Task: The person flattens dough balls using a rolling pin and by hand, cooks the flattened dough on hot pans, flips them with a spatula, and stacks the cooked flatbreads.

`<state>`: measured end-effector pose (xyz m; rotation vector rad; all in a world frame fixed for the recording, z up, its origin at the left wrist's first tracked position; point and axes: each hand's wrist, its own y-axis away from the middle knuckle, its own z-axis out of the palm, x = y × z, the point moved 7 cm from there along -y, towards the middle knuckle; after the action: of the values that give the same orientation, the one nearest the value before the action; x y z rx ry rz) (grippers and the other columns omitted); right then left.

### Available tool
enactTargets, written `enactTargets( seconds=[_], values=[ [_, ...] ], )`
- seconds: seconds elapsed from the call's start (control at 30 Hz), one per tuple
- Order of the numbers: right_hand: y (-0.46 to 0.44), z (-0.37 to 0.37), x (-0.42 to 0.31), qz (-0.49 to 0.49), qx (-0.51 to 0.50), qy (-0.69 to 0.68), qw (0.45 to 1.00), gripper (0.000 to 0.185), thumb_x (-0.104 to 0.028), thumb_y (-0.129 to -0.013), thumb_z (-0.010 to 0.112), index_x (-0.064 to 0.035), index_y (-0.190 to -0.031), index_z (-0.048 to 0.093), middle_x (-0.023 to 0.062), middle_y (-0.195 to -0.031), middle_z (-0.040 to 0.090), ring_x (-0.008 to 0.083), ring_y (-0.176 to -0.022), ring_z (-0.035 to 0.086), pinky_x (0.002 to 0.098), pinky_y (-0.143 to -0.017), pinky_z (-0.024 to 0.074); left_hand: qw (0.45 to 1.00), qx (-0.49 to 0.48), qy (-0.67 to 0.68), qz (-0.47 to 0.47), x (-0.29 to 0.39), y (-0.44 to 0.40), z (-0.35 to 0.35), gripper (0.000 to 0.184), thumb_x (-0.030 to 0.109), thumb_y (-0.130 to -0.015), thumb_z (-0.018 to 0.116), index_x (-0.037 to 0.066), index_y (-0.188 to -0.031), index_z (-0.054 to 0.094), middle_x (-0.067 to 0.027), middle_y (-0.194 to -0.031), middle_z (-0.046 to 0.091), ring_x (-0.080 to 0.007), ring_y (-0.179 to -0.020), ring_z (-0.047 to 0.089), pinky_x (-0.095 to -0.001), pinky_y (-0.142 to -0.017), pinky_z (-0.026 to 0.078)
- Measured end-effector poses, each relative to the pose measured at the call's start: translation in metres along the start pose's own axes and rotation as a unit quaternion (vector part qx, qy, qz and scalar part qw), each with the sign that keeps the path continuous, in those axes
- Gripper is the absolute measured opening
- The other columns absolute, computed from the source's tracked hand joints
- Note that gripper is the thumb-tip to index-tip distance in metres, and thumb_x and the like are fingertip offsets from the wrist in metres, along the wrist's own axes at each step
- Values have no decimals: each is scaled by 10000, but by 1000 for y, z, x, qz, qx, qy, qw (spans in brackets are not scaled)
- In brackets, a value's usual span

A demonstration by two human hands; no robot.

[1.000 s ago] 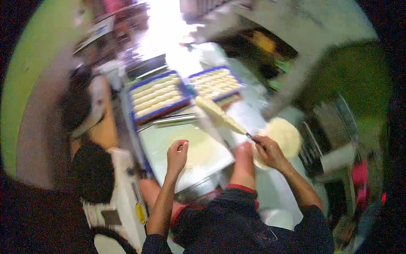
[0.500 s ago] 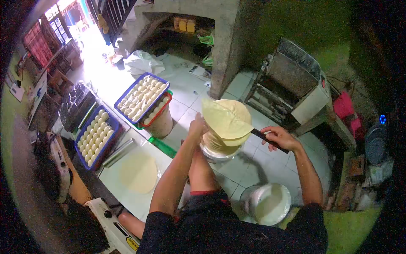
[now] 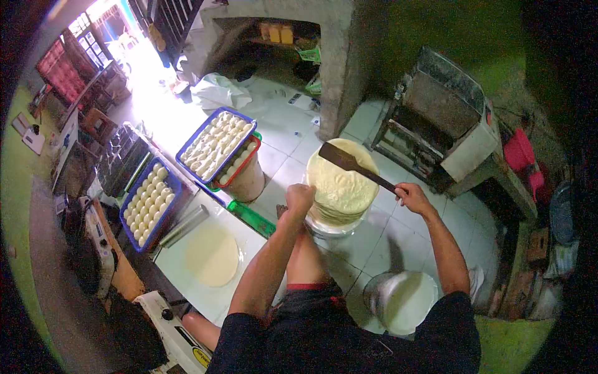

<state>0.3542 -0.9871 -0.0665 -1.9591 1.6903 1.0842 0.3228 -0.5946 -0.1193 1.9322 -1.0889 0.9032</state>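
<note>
A tall stack of pale flatbreads (image 3: 341,177) stands on a round base wrapped in clear plastic. At its left edge my left hand (image 3: 300,198) is closed; what its fingers pinch, if anything, is too small to make out. My right hand (image 3: 411,198) grips the handle of a dark flat spatula (image 3: 349,161), whose blade lies over the top of the stack. On the white board (image 3: 180,274) to the left is a thin round sheet of dough (image 3: 212,255), with a metal rolling pin (image 3: 180,225) beyond it.
Two blue trays of dough balls, one (image 3: 148,206) beside the board and one (image 3: 217,144) atop a red-rimmed tray and a bucket, stand at left. A white bucket (image 3: 408,302) is near my right knee. A metal machine (image 3: 436,118) stands at right, a white scale (image 3: 174,333) lower left.
The flatbread that hung from the spatula now lies on the stack, and the spatula blade is bare above it. My left hand stays by the stack's left edge.
</note>
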Motion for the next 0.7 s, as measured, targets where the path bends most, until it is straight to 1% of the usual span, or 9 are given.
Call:
enactTargets(
  seconds=[0.1,0.17,0.2,0.23,0.3,0.4,0.5,0.6,0.7],
  values=[
    [10,11,-7,-10,56,61,997,211,-216,-951,601,-31,-982,697,108,-749,675,191,-682,642,366,-666,512,996,17,-82,40,-8,-11,0,313,298,-806,694,-13,-818,736,-245,-818,708,-346,-775,713,-438,-753,546],
    [22,27,-32,-52,93,31,994,198,-218,-946,620,-35,-971,692,117,-739,668,216,-691,649,371,-669,511,997,23,-59,45,-5,6,-17,317,298,-816,690,-14,-852,733,-239,-840,712,-341,-784,713,-434,-752,547],
    [22,41,-36,-27,76,27,996,211,-215,-935,644,-55,-1070,669,116,-733,665,256,-693,658,385,-691,523,997,23,-48,48,-7,15,-24,319,298,-821,689,-15,-869,731,-235,-850,715,-339,-789,713,-432,-751,547],
    [28,49,-53,-33,79,57,995,310,-206,-923,658,-73,-1200,618,146,-879,674,295,-797,670,403,-732,529,998,29,-19,52,-21,22,-30,304,281,-829,687,-15,-884,727,-227,-850,716,-333,-786,712,-430,-747,546],
    [32,60,-60,-60,158,99,981,389,-195,-907,656,-76,-1269,576,172,-1050,640,332,-928,652,424,-788,525,997,40,35,63,-56,40,-58,276,248,-844,683,-16,-915,718,-211,-849,719,-323,-779,710,-424,-739,546],
    [71,70,-127,-243,283,243,895,356,-180,-890,653,-61,-1221,605,185,-1141,599,355,-1015,623,443,-827,514,982,89,0,166,-95,103,-139,171,147,-864,679,-13,-923,678,-188,-857,683,-328,-816,673,-412,-779,528],
    [90,126,-146,-252,170,135,943,326,-157,-874,656,-62,-1185,630,179,-1129,606,371,-1019,621,456,-855,513,966,49,-202,155,-167,177,-201,260,130,-829,694,-2,-1039,617,-207,-1149,627,-386,-1110,585,-493,-944,460],
    [97,194,-175,-285,77,28,955,271,-143,-865,670,-69,-1126,665,165,-1087,634,364,-998,638,446,-858,531,922,48,-328,199,-212,242,-229,327,129,-822,688,3,-1103,579,-199,-1279,582,-410,-1234,515,-583,-1005,397],
    [84,274,-204,-317,-41,-27,947,241,-148,-861,685,-76,-1090,682,150,-1048,670,345,-985,656,444,-854,543,895,46,-385,222,-259,242,-240,388,143,-830,675,7,-1170,550,-211,-1288,589,-448,-1244,512,-644,-1017,361]
  ],
)
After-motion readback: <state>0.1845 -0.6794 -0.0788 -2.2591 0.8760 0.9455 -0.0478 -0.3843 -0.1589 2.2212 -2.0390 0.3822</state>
